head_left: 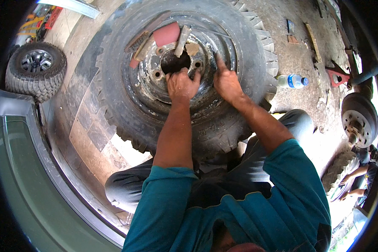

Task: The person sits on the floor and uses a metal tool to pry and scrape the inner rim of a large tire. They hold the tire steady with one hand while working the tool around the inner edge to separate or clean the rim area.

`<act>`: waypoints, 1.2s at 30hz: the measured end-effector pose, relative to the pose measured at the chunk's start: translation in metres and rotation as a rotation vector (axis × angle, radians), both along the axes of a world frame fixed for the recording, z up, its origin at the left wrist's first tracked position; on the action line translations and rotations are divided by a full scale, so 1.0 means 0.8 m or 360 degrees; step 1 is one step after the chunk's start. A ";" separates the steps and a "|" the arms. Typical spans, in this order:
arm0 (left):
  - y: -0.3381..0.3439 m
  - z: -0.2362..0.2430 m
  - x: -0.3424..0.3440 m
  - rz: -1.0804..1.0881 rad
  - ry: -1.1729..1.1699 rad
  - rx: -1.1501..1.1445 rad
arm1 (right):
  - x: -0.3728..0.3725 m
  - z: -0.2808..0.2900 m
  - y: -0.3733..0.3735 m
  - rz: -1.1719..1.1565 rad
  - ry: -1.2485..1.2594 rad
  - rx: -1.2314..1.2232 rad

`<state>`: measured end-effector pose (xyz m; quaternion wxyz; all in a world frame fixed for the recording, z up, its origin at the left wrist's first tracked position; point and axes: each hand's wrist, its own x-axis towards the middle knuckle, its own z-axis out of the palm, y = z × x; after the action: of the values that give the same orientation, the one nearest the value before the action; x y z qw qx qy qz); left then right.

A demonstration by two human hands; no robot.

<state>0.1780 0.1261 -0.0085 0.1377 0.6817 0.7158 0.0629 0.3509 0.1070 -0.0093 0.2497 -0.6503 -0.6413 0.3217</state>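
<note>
Ground: rough, dusty concrete (298,63) with a patch of worn brick paving (86,134) on the left, outdoors or in an open workshop yard
Big tyre: a large knobbly tyre (243,54) lies flat on the ground just in front of the person's knees, its rusty steel rim (153,90) facing up, with bolt holes around a centre hole
Left hand: the left hand (181,85) rests on the lower inner part of the rim, fingers curled together against the metal; whether they grip anything cannot be told
Right hand: the right hand (227,82) presses on the rim's inner wall to the right of the centre, index finger stretched up along the metal, the rest bent; nothing seen held
On the rim: a red flat piece (166,33), a grey metal bar (182,40) and a rusty tool (139,42) lie across the upper part of the wheel, well clear of both hands
Left side: a smaller spare wheel (35,69) lies on the ground, and a dark green car body (25,180) fills the lower left corner
Right side: a plastic water bottle (292,80) lies just beside the tyre, a red stand (338,75) beyond it, and a bare wheel hub (358,119) further right
Another person: someone's hands (349,185) at the far right edge hold another tyre (339,168), well apart from the work here
</note>
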 end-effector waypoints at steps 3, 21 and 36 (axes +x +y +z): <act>0.002 0.005 0.004 -0.0004 -0.0001 -0.0047 | 0.002 -0.011 0.000 0.0085 -0.0036 0.0017; -0.001 -0.002 -0.001 0.0036 -0.0040 0.0012 | 0.004 0.038 0.048 -0.0252 0.0206 0.0185; 0.001 0.000 0.004 0.0008 -0.0014 0.0054 | 0.024 -0.026 0.041 0.0008 -0.0170 0.0260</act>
<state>0.1810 0.1272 -0.0087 0.1291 0.6820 0.7156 0.0784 0.3700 0.1397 -0.0299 0.2666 -0.6424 -0.6795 0.2337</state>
